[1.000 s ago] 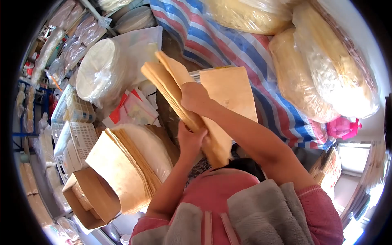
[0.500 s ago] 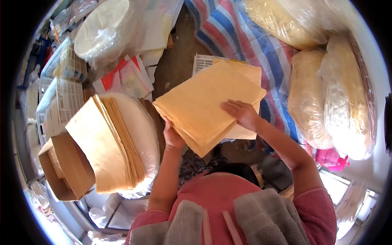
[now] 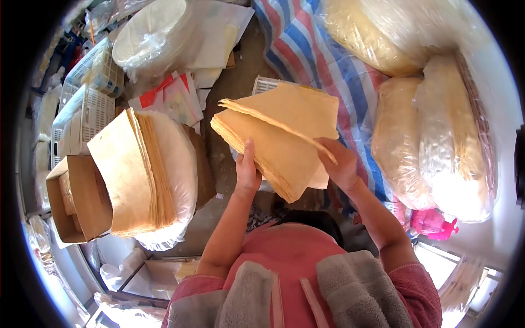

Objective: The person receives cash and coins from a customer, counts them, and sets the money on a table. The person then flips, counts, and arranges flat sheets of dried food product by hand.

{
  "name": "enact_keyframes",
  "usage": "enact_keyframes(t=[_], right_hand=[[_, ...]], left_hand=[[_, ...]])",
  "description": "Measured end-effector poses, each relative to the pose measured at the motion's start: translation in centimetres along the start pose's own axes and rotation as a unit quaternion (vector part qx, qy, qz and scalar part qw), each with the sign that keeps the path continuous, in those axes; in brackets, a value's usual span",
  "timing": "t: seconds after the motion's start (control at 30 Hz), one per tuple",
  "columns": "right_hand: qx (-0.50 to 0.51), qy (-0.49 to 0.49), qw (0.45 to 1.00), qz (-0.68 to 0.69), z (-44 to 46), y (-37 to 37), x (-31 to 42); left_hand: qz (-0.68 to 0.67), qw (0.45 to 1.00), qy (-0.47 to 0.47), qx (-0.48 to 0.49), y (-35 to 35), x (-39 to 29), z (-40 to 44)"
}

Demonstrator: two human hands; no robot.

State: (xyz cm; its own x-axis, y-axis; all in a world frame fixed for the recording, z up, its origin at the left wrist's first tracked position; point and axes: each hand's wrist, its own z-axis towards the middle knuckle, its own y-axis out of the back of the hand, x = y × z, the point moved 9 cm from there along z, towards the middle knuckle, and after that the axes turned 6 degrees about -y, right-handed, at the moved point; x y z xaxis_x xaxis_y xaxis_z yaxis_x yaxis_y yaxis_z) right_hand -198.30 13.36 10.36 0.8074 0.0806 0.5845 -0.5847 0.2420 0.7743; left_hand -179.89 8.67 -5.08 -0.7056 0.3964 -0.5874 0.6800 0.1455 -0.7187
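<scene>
A stack of thin tan sheets lies in front of me, tilted, above a white plastic basket. My left hand is closed on the stack's near left edge, thumb on top and fingers underneath. My right hand pinches the right edge of the upper tan sheets. These are raised from the stack along their near side, leaving a gap between the two layers. How many sheets are lifted I cannot tell.
Another stack of tan sheets leans on a round, plastic-wrapped bundle at left, beside an open cardboard box. White baskets stand behind. Striped tarpaulin and large plastic-wrapped bundles lie to the right.
My right hand has gone from lying flat on the top sheet to gripping its right edge, and the upper sheets are now lifted. My left thumb has come over the stack.
</scene>
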Motion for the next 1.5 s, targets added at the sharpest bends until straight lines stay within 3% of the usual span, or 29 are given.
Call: enact_keyframes(t=[0.1, 0.2, 0.3, 0.5, 0.6, 0.7, 0.8, 0.87, 0.93, 1.03, 1.23, 1.33, 1.43, 1.5], right_hand=[[-0.022, -0.088, 0.994, 0.058, 0.5, 2.3, -1.0], [-0.006, -0.020, 0.997, -0.071, 1.2, 4.2, 2.6], [-0.002, 0.095, 0.949, -0.301, 1.6, 2.9, 5.1], [0.097, -0.032, 0.966, -0.238, 6.6, -2.7, 6.6], [0.158, -0.005, 0.961, -0.227, 6.8, -4.4, 6.2], [0.173, -0.016, 0.960, -0.221, 6.0, -4.0, 5.6], [0.191, -0.059, 0.950, -0.240, 4.8, -2.0, 4.2], [0.205, -0.082, 0.945, -0.243, 3.3, -1.1, 3.6], [0.211, -0.084, 0.945, -0.233, 1.6, -0.7, 3.8], [0.213, -0.086, 0.950, -0.211, -0.5, -1.0, 3.9], [0.142, -0.117, 0.964, -0.193, -2.7, 0.4, 4.0], [0.134, -0.115, 0.969, -0.174, -3.6, 0.4, 4.4], [0.127, -0.103, 0.970, -0.182, -3.7, 0.7, 4.7], [0.134, -0.105, 0.966, -0.193, -3.8, 0.6, 4.7]], left_hand=[[0.052, 0.997, -0.028, -0.054, -0.9, -0.5, 0.3], [0.094, 0.991, -0.051, -0.078, -2.6, -1.1, 0.0], [0.089, 0.990, -0.079, -0.078, -5.6, -0.4, -1.1], [0.088, 0.993, -0.055, -0.058, -8.2, 1.5, -3.6], [0.112, 0.993, 0.007, -0.043, -7.5, 2.0, -5.3], [0.054, 0.996, 0.049, 0.043, -7.6, 2.4, -6.9], [-0.102, 0.931, 0.254, 0.240, -5.2, 2.9, -7.7], [-0.267, 0.886, 0.298, 0.233, -3.9, -0.5, -5.2], [-0.224, 0.918, 0.301, 0.125, -1.0, 0.2, -0.9], [0.087, 0.922, 0.287, 0.244, -1.8, 2.0, -0.2], [0.152, 0.924, 0.330, 0.117, 1.5, 4.2, -1.3], [0.173, 0.923, 0.322, 0.124, 1.6, 3.9, -2.1], [0.108, 0.887, 0.414, 0.172, 2.1, 5.4, -1.6], [0.114, 0.883, 0.421, 0.172, 1.8, 6.3, 0.5]])
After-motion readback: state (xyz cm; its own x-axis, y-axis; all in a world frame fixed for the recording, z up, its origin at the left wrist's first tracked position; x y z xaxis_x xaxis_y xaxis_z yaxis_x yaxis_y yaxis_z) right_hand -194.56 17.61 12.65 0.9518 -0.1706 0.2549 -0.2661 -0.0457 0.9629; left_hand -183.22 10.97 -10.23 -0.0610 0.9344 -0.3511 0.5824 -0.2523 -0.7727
